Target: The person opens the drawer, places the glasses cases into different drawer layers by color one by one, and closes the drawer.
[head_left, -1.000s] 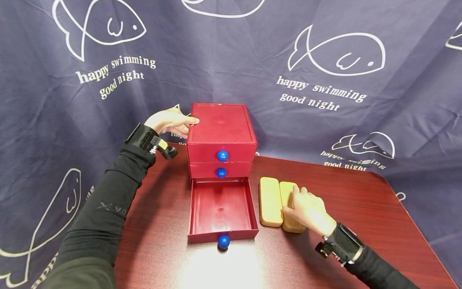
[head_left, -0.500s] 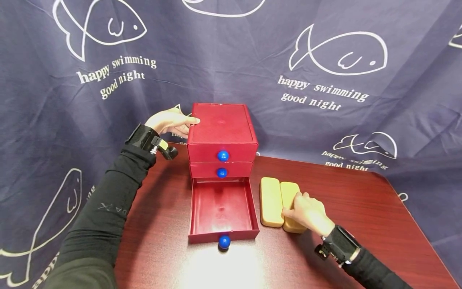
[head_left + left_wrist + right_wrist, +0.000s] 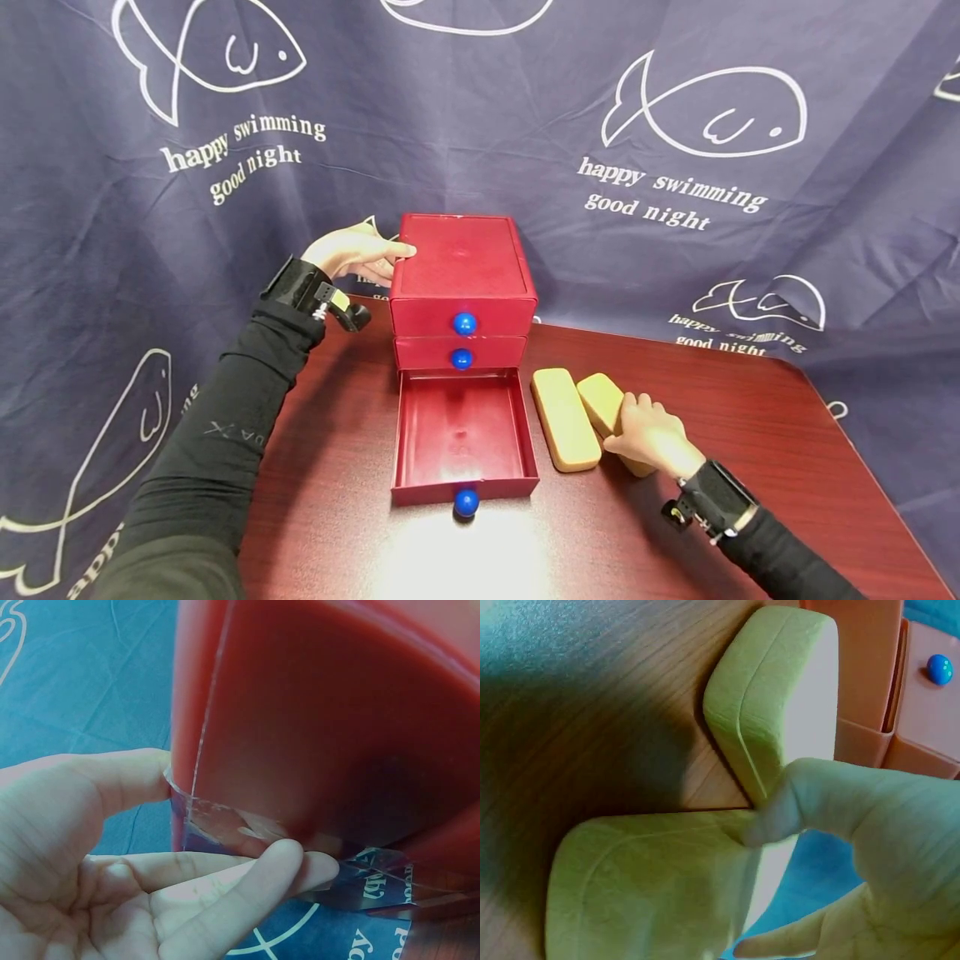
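Note:
My left hand [image 3: 356, 250] is at the left side of a red drawer cabinet [image 3: 468, 258]. Its thumb touches the top edge, and the other fingers lie fairly straight against the side wall [image 3: 300, 727]. The cabinet's bottom drawer [image 3: 459, 446] is pulled out and has nothing in it. To the right of the drawer, two oblong yellow cases with rounded corners lie on the table. My right hand [image 3: 652, 433] pinches the right case [image 3: 602, 398] between thumb and fingers, partly covering it. The left case [image 3: 566, 421] touches or nearly touches it at a slant.
Two upper drawers with blue knobs [image 3: 464, 323] are closed. The wooden table [image 3: 720, 383] extends right and in front, with a bright glare near the front. A dark blue curtain [image 3: 510, 117] with fish drawings hangs right behind the cabinet.
The right hand has closed its fingers on the right case and turned it aslant, its near end shifting right. The left case has tilted too. The left hand stays put.

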`<state>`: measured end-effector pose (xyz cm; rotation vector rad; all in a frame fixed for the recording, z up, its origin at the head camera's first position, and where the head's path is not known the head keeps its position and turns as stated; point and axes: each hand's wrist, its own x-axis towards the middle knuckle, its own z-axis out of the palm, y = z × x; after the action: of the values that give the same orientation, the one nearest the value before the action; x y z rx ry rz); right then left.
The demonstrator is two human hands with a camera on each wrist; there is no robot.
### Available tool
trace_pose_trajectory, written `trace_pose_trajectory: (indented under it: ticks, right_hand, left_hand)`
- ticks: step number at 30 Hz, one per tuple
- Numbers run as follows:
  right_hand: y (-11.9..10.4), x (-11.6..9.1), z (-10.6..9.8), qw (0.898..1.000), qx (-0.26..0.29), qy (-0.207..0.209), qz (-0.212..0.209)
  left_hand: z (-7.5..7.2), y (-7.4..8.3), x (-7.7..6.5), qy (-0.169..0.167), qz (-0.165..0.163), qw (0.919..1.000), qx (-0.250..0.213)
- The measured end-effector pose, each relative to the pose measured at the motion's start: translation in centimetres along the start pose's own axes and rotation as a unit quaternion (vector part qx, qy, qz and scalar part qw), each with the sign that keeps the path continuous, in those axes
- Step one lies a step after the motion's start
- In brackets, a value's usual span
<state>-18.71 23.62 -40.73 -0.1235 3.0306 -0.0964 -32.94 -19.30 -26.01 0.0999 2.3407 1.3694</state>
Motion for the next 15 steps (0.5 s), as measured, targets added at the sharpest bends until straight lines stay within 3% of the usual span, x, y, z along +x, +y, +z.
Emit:
trace_pose_trajectory:
  ticks: [8, 15]
  right_hand:
    - [0.7, 1.0, 1.2, 1.000, 0.009, -0.009, -0.002]
    - [1.2, 2.0, 1.0, 0.999, 0.029, -0.036, -0.003]
  left_hand:
    - [0.0, -0.1, 0.0, -0.004, -0.001, 0.9999, -0.011]
    - [-0.1, 0.1, -0.1, -0.013, 0.000, 0.9999, -0.008]
